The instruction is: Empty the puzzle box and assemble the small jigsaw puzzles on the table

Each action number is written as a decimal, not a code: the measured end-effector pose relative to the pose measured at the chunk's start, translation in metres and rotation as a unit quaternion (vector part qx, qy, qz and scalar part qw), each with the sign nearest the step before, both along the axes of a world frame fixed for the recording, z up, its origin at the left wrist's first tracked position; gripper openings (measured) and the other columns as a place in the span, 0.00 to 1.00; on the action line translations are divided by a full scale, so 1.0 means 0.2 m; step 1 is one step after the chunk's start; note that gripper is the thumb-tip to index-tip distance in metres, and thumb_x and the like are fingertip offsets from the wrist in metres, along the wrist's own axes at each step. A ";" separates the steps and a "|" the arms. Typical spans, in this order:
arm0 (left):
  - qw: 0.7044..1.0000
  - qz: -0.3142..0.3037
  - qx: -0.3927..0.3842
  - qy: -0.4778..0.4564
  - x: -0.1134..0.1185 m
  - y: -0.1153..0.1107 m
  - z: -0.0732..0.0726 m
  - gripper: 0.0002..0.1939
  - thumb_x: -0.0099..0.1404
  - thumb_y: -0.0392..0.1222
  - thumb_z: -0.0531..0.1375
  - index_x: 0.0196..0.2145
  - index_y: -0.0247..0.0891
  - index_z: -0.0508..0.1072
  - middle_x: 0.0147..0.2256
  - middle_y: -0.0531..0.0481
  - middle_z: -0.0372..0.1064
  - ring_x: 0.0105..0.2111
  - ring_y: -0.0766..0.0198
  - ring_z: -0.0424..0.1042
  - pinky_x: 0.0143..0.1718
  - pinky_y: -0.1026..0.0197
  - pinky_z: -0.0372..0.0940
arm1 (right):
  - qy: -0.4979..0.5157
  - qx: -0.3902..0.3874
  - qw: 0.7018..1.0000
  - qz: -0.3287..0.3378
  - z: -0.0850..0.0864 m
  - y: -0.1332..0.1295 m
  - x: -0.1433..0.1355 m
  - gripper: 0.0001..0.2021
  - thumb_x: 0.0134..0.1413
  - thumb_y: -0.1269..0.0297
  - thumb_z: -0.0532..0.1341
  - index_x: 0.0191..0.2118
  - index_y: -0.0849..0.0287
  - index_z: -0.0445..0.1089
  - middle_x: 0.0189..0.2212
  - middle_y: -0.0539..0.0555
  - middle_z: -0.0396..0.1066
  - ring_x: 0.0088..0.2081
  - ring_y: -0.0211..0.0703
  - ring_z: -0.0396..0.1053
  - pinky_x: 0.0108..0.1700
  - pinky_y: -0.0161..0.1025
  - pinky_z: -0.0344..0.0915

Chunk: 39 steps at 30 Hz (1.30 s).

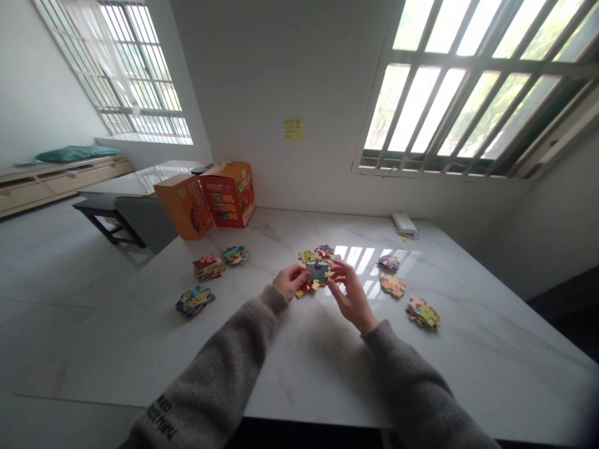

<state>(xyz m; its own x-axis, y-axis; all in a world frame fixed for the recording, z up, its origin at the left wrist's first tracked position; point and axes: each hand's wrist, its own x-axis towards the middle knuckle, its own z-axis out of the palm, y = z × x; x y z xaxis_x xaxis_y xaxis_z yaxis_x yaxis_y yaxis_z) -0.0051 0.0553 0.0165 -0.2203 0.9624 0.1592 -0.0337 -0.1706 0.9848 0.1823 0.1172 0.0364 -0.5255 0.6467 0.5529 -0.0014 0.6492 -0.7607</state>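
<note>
Between my hands, above the middle of the marble-patterned table, is a dark grey-green jigsaw puzzle piece (317, 272). My left hand (290, 282) pinches its left side between thumb and fingers. My right hand (349, 293) is at the right side, fingers curved and apart, thumb near the piece's edge; whether it touches is hard to make out. Behind and below lies a loose heap of colourful puzzle pieces (324, 251), partly hidden by the held piece and my fingers.
Puzzle stacks lie left (195, 302), (208, 268), (235, 254) and right (423, 313), (392, 285), (388, 263). An orange box (184, 206) and a red box (229, 194) stand at back left. A white device with a cable (404, 224) lies at back right. The table (318, 368) meets the wall.
</note>
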 end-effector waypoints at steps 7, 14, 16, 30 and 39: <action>0.998 0.044 0.042 0.018 0.00 0.00 0.00 0.32 0.57 0.63 0.64 0.48 0.34 0.72 0.26 0.53 0.69 0.23 0.69 0.68 0.27 0.64 0.66 | 0.002 -0.238 0.970 0.058 -0.04 0.01 -0.02 0.19 0.57 0.46 0.61 0.26 0.56 0.63 0.17 0.46 0.62 0.20 0.36 0.58 0.25 0.35 0.57; 0.986 0.088 0.075 0.119 0.00 -0.01 0.01 0.23 0.58 0.52 0.66 0.47 0.37 0.74 0.34 0.47 0.74 0.34 0.63 0.74 0.37 0.61 0.69 | 0.040 -0.321 0.944 0.060 -0.07 -0.01 -0.04 0.19 0.54 0.45 0.63 0.31 0.59 0.72 0.27 0.52 0.72 0.27 0.39 0.66 0.33 0.38 0.64; 0.990 0.093 0.064 0.089 0.00 -0.01 0.00 0.23 0.59 0.53 0.65 0.46 0.36 0.74 0.35 0.46 0.76 0.34 0.62 0.75 0.36 0.61 0.70 | -0.002 -0.318 0.944 0.088 -0.08 -0.02 -0.05 0.20 0.55 0.45 0.62 0.31 0.60 0.73 0.28 0.53 0.73 0.27 0.38 0.66 0.32 0.37 0.64; 0.994 0.096 0.060 0.014 0.01 0.00 0.00 0.22 0.55 0.51 0.68 0.41 0.34 0.72 0.27 0.53 0.69 0.26 0.68 0.70 0.28 0.66 0.67 | -0.023 -0.333 0.933 0.136 -0.10 -0.03 -0.05 0.23 0.59 0.43 0.58 0.30 0.60 0.71 0.25 0.52 0.71 0.25 0.36 0.64 0.27 0.34 0.59; 0.991 0.105 0.065 0.048 -0.03 0.01 -0.02 0.21 0.58 0.51 0.65 0.45 0.33 0.78 0.31 0.49 0.73 0.29 0.66 0.70 0.32 0.65 0.66 | -0.020 -0.335 0.930 0.150 -0.10 -0.02 -0.04 0.16 0.56 0.51 0.63 0.44 0.55 0.66 0.26 0.47 0.68 0.25 0.36 0.64 0.26 0.33 0.61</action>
